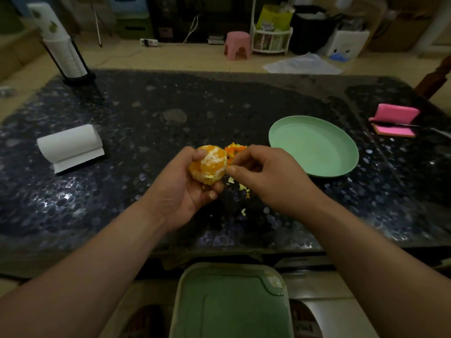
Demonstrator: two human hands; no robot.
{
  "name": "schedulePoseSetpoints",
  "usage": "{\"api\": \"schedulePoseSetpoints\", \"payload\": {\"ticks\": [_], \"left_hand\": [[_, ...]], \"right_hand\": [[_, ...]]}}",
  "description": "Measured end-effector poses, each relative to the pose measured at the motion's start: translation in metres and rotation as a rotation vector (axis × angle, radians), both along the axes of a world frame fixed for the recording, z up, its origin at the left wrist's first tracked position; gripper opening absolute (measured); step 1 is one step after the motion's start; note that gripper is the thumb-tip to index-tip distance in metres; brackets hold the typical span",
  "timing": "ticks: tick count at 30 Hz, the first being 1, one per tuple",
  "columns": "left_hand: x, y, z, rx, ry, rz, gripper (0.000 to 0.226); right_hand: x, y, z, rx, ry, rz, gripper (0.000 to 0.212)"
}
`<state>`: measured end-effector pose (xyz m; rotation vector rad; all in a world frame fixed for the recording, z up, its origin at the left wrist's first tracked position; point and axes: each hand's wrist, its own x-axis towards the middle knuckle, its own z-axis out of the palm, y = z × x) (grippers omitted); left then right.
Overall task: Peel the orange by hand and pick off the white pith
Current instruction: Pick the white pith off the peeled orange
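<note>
Because one view only is on file, head view: every entry below is drawn from it.
Orange (207, 167): held above the near middle of the table (146, 118). The rind is off, and the flesh with its patches of white pith (212, 157) is turned up toward you, judged so you can see what remains.
Left hand (185, 193): yours is wrapped round the orange from below and left. This is judged a steadying grip that leaves the right flank free.
Right hand (266, 176): thumb and forefinger are closed in a pinch on the pith at the orange's right flank. The strand itself is too small to confirm.
Peel pile (235, 148): on the table just beyond your hands, with pale scraps (240, 187) beneath the right hand. Both are judged discards kept close to the work.
Green plate (314, 147): right of the hands, judged reserved for the cleaned fruit.
Stage: peeling looks done and pith picking is in hand.
</note>
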<state>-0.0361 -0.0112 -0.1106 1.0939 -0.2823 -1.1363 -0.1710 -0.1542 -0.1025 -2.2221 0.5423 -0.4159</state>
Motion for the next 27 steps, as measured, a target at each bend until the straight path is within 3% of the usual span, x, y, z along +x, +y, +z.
{"api": "schedulePoseSetpoints", "payload": {"ticks": [6, 11, 27], "left_hand": [[-0.003, -0.001, -0.003, 0.033, -0.091, 0.005, 0.038], [-0.002, -0.002, -0.009, 0.065, -0.180, 0.058, 0.076], [-0.007, -0.002, -0.006, 0.081, -0.234, 0.075, 0.077]], "right_hand": [[-0.002, 0.007, 0.003, -0.064, -0.018, -0.023, 0.007], [-0.002, 0.009, 0.002, -0.108, -0.001, -0.044, 0.009], [-0.001, 0.013, 0.004, -0.132, -0.021, -0.085, 0.013]]}}
